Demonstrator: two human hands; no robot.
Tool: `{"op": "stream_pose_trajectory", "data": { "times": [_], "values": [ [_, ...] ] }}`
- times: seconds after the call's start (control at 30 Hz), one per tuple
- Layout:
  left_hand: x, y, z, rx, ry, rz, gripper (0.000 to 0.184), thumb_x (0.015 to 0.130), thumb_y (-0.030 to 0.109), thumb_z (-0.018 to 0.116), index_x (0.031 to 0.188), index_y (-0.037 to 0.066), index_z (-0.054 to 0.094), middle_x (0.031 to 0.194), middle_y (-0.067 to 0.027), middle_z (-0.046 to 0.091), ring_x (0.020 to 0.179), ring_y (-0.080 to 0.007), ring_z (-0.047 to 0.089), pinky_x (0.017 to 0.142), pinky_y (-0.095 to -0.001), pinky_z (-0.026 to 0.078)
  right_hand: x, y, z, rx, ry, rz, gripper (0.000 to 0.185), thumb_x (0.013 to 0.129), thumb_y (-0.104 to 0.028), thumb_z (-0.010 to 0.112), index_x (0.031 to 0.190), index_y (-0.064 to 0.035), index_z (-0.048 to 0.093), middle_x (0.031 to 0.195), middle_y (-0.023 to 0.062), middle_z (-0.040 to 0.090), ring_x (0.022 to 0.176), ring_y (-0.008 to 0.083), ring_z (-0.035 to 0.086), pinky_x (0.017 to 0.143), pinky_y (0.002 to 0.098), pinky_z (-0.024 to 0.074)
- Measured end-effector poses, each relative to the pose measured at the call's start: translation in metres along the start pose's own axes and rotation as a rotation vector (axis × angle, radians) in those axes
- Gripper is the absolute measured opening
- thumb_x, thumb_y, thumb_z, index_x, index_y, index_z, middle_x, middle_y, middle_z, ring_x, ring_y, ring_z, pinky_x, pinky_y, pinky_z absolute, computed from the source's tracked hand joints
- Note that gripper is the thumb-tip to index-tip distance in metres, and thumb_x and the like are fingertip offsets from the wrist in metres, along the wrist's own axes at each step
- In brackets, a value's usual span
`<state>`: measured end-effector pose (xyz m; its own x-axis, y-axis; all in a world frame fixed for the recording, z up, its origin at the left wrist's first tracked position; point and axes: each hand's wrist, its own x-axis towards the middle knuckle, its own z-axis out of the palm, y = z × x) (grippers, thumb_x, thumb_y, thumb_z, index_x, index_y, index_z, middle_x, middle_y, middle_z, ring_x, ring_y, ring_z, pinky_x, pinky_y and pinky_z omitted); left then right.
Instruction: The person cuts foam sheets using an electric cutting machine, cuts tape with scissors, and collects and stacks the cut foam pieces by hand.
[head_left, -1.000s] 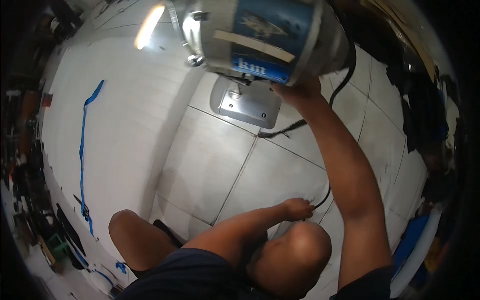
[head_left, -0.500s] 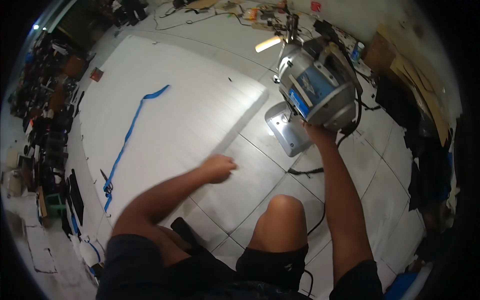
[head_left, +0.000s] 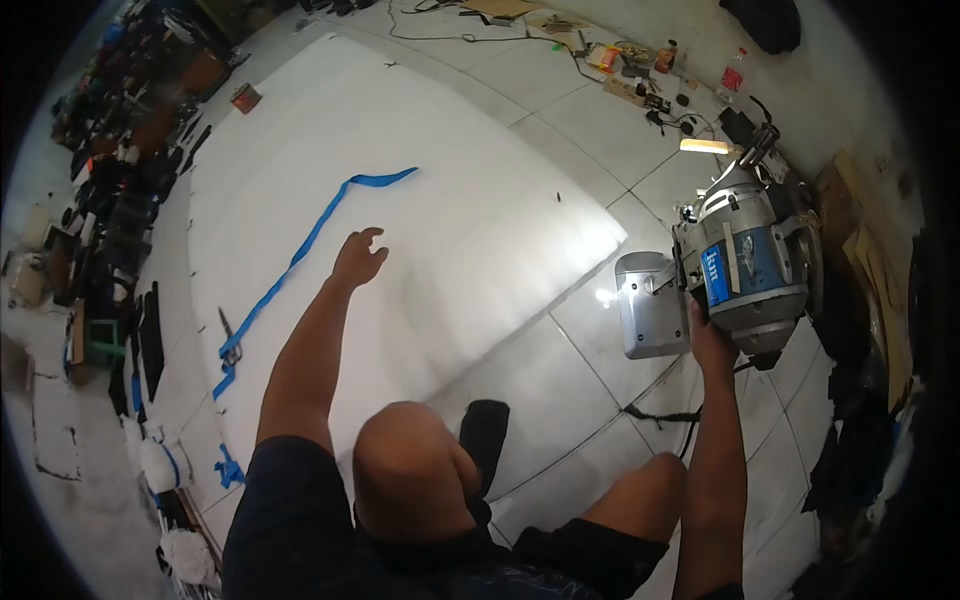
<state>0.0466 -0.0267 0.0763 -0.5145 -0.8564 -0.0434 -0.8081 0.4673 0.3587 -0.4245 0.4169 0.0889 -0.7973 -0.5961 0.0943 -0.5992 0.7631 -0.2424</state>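
Observation:
My left hand [head_left: 360,258] reaches over the white layered fabric [head_left: 480,220], its fingers apart and nothing in them. A blue strip [head_left: 318,228] lies in a long wavy line on the fabric, left of that hand. Scissors [head_left: 230,338] rest by the strip's near end. At the right, my right hand [head_left: 712,340] grips the near side of an electric cloth cutting machine [head_left: 745,262], with its fingers partly hidden behind the body. The machine's grey base plate [head_left: 652,305] is beside the fabric's right edge, over the tiles.
A red tin [head_left: 245,98] sits at the fabric's far left corner. Dark piled goods [head_left: 110,190] line the left side. Tools and bottles [head_left: 735,70] lie along the far wall. Cardboard [head_left: 870,290] leans at the right. A cord [head_left: 665,415] crosses the tiles [head_left: 560,400].
My left hand has moved forward over the fabric and its fingers have spread. The view has shifted, and the cutting machine, still in my right hand, now appears farther right and lower.

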Motion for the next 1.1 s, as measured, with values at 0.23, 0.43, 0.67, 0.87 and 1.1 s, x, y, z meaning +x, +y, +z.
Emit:
{"op": "stream_pose_trajectory", "data": {
  "times": [0.23, 0.43, 0.67, 0.87, 1.1],
  "values": [
    [0.124, 0.013, 0.074, 0.104, 0.001, -0.208, 0.064, 0.089, 0.021, 0.060, 0.150, 0.018, 0.042, 0.142, -0.0223, 0.046, 0.121, -0.0378, 0.057, 0.099, -0.0484, 0.050, 0.047, 0.008, 0.034, -0.038, -0.147, 0.168, 0.074, 0.098, -0.058, 0.049, 0.146, -0.0021, 0.044, 0.151, 0.0277, 0.041, 0.140, 0.0455, 0.037, 0.117, 0.0501, 0.0276],
    [0.195, -0.032, 0.121, 0.262, -0.066, -0.348, 0.045, 0.093, 0.020, 0.055, 0.137, 0.011, 0.054, 0.131, -0.0202, 0.060, 0.116, -0.0341, 0.063, 0.091, -0.0469, 0.054, 0.053, 0.020, 0.056, -0.139, 0.070, -0.035, 0.074, 0.098, -0.058, 0.049, 0.145, -0.0017, 0.042, 0.146, 0.0306, 0.044, 0.135, 0.0490, 0.041, 0.112, 0.0519, 0.0334],
    [0.219, 0.054, 0.122, 0.076, 0.155, -0.212, 0.025, 0.095, 0.023, 0.053, 0.111, 0.007, 0.064, 0.110, -0.0159, 0.071, 0.107, -0.0352, 0.066, 0.088, -0.0493, 0.053, 0.057, 0.026, 0.060, -0.072, -0.167, 0.081, 0.070, 0.100, -0.058, 0.045, 0.137, 0.0005, 0.041, 0.123, 0.0372, 0.057, 0.113, 0.0550, 0.055, 0.094, 0.0559, 0.0452],
    [0.249, 0.134, 0.131, -0.088, 0.180, -0.108, 0.024, 0.093, 0.023, 0.056, 0.110, 0.009, 0.064, 0.111, -0.0150, 0.071, 0.105, -0.0370, 0.067, 0.087, -0.0497, 0.053, 0.067, 0.050, 0.078, -0.130, -0.032, -0.092, 0.063, 0.099, -0.055, 0.048, 0.131, -0.0010, 0.045, 0.117, 0.0350, 0.060, 0.107, 0.0548, 0.058, 0.090, 0.0557, 0.0473],
    [0.226, 0.176, 0.156, -0.207, 0.072, 0.050, 0.062, 0.088, 0.025, 0.062, 0.144, 0.012, 0.039, 0.112, -0.0306, 0.067, 0.109, -0.0455, 0.064, 0.091, -0.0512, 0.052, 0.105, 0.077, 0.074, -0.320, -0.051, -0.421, 0.056, 0.096, -0.049, 0.059, 0.123, -0.0002, 0.054, 0.118, 0.0289, 0.061, 0.108, 0.0487, 0.059, 0.091, 0.0509, 0.0475]
  ]
}}
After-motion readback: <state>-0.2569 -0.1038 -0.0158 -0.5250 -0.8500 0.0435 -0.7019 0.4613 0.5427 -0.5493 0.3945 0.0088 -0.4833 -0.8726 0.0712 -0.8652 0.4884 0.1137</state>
